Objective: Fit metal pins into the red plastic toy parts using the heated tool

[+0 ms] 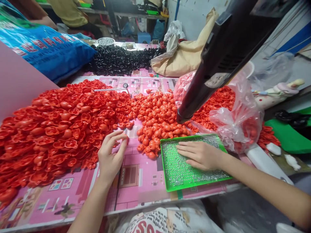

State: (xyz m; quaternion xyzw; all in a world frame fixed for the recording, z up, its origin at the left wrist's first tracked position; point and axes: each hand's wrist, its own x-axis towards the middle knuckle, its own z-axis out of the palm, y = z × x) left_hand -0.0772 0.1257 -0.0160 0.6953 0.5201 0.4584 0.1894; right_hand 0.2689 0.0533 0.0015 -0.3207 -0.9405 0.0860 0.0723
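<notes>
My left hand (110, 155) is above the pink-patterned table, at the right edge of a large heap of red plastic shell pieces (65, 123). Its fingers are curled and the thumb tip comes together with the forefinger; whether a small piece is between them cannot be made out. My right hand (200, 153) lies flat, fingers stretched out, on small silver metal pins or screws in a shallow green tray (167, 187). Just behind the tray, and to its left, rounded red-orange plastic pieces (157, 111) are piled up.
A long black device arm (213, 61) slants down over the pile. On the right sits a clear plastic bag (243, 119) with red pieces. Farther back are black parts (121, 60), a brown sack (184, 55), a blue sack (55, 51) and a seated person (70, 14).
</notes>
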